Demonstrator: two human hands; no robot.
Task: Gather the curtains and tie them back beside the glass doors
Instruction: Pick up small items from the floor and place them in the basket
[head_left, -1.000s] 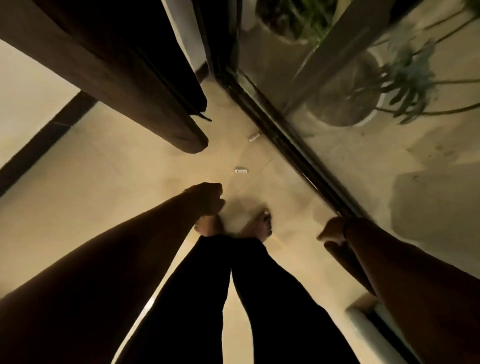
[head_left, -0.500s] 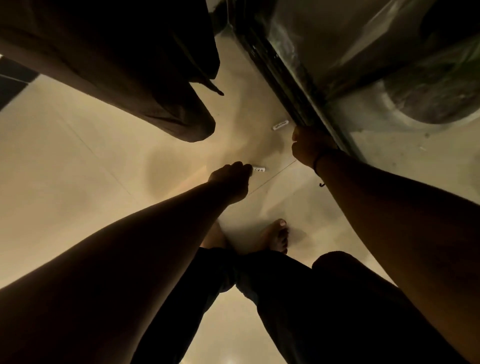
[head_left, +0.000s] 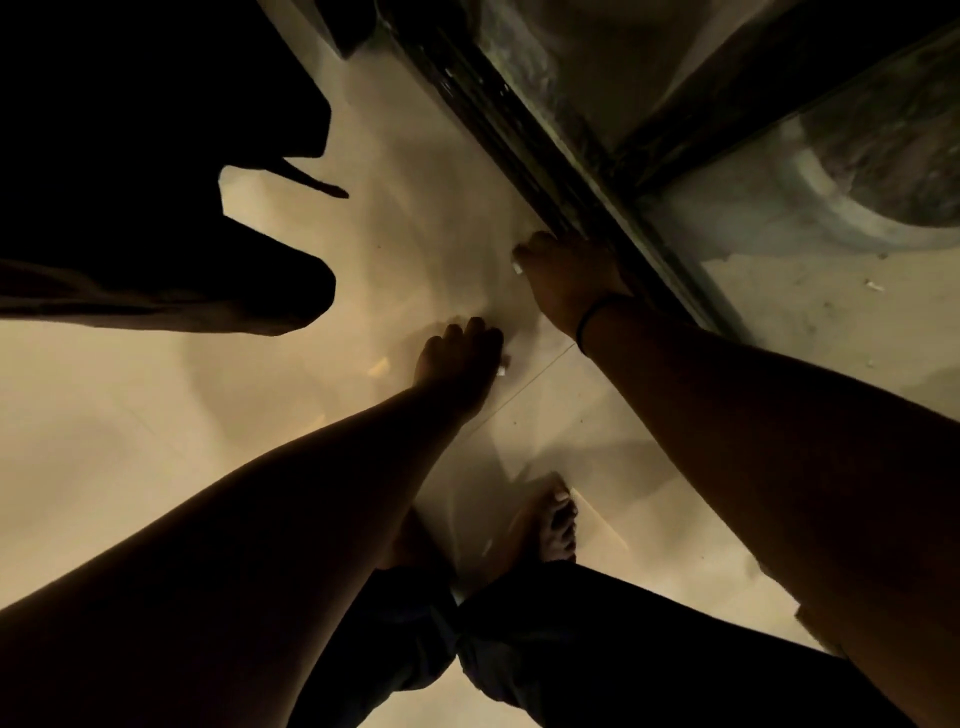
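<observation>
2 hands (head_left: 460, 358) (head_left: 563, 270) low over floor (head_left: 130, 415), each perhaps on a white clip.

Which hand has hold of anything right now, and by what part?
Each hand covers a small white piece on the floor; a grip cannot be told.

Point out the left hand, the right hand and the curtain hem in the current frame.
left hand (head_left: 460, 358), head view, on the back of the hand.
right hand (head_left: 563, 273), head view, on the back of the hand.
curtain hem (head_left: 280, 296), head view, on the dark lower fold.
</observation>
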